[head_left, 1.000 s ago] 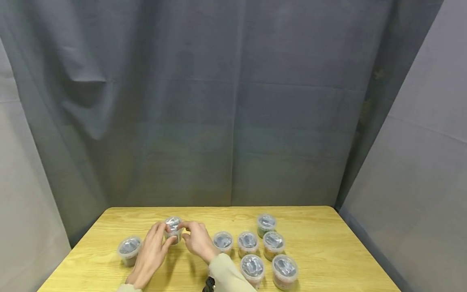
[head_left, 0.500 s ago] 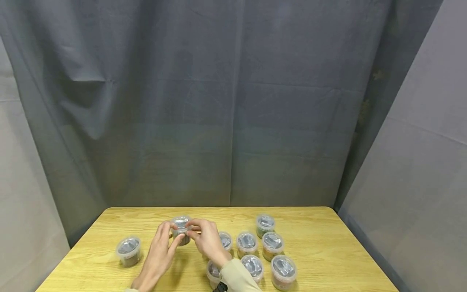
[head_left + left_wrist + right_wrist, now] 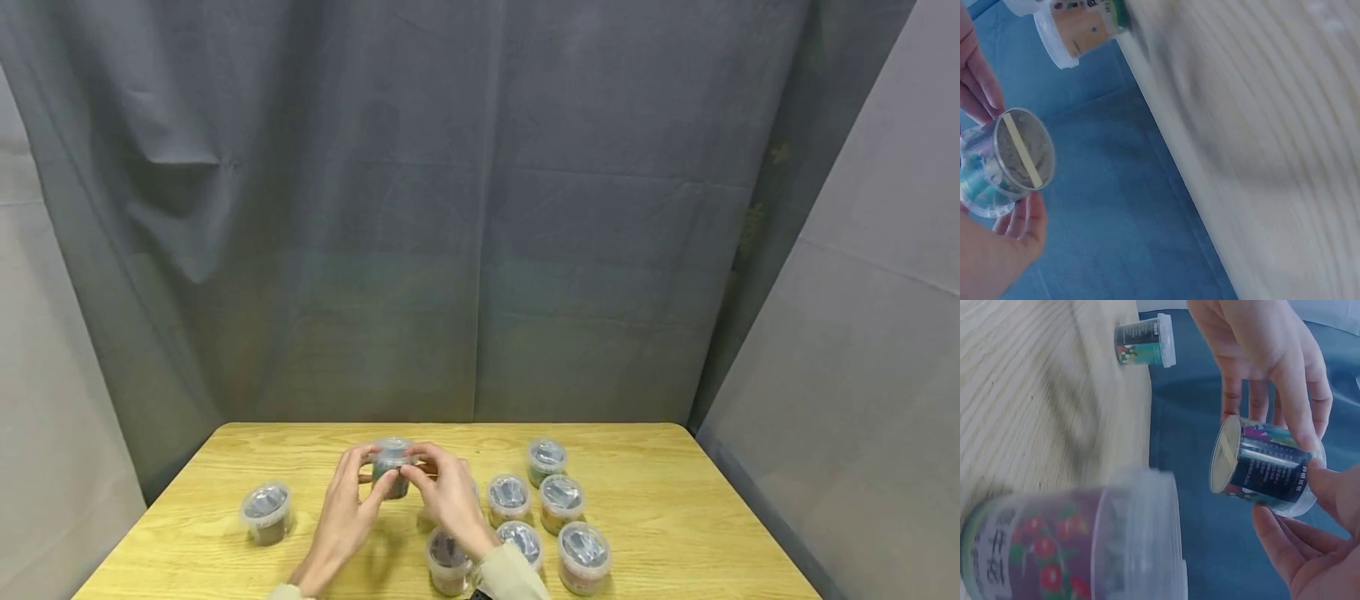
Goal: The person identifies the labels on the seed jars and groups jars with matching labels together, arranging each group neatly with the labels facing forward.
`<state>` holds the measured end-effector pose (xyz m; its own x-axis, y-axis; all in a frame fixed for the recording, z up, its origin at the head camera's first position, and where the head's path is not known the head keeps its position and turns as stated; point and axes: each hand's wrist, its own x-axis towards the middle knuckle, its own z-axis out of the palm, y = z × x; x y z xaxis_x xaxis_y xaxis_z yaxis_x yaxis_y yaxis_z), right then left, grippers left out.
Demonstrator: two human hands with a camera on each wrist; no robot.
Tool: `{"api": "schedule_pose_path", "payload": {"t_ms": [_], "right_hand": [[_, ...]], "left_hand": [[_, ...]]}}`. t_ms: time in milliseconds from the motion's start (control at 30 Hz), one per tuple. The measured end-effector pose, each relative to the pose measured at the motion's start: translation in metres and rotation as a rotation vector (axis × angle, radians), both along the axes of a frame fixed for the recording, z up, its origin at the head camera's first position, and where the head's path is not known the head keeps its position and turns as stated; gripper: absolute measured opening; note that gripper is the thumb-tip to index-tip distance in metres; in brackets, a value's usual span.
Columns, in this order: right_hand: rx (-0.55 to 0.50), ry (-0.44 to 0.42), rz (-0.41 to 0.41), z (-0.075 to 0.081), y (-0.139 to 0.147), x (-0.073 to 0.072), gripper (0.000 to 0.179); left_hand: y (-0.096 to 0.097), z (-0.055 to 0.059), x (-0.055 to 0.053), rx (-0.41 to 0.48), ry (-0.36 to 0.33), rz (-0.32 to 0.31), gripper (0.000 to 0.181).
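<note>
A clear plastic tub (image 3: 392, 479) with a translucent lid is held up above the table between both hands. My left hand (image 3: 341, 517) grips its left side with thumb and fingers, and my right hand (image 3: 453, 500) pinches it from the right, near the lid. In the left wrist view the tub's base (image 3: 1034, 150) faces the camera, with a pale yellow strip across a greyish filling. The right wrist view shows a dark printed label (image 3: 1272, 469) wrapped round its side. My right hand hides part of a tub behind it.
One lidded tub (image 3: 266, 512) stands alone on the left of the wooden table (image 3: 675, 517). Several similar tubs stand right of my hands, among them a front one (image 3: 585, 554) and a back one (image 3: 547, 460). Another tub (image 3: 447, 562) sits just below my right wrist. Grey curtain (image 3: 480, 250) hangs behind.
Both hands have carried the tub to the right and tipped it so more of its side shows. The tub near my right wrist has come into view. The other tubs have stayed put.
</note>
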<state>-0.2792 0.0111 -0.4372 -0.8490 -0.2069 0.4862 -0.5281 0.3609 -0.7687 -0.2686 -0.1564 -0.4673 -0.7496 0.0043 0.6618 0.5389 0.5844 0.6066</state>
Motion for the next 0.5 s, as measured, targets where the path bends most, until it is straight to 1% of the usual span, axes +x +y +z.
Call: {"api": "schedule_pose_path", "payload": {"t_ms": [100,233,367,500], "right_hand": [[0.000,0.001,-0.036,-0.001,0.008,0.000,0.019],[-0.010,-0.050,-0.056,-0.003,0.018,0.000,0.016],[-0.044,-0.105,-0.044,-0.004,0.024,-0.001,0.014],[-0.076,-0.140,-0.028,-0.005,0.026,-0.001,0.017]], "left_hand": [[0.004,-0.001,0.001,0.035,-0.036,-0.066,0.052],[0.008,-0.003,0.003,0.063,-0.089,-0.127,0.066],[0.012,-0.003,0.003,0.112,-0.143,-0.153,0.072],[0.016,-0.005,0.003,0.158,-0.153,-0.149,0.072]]}}
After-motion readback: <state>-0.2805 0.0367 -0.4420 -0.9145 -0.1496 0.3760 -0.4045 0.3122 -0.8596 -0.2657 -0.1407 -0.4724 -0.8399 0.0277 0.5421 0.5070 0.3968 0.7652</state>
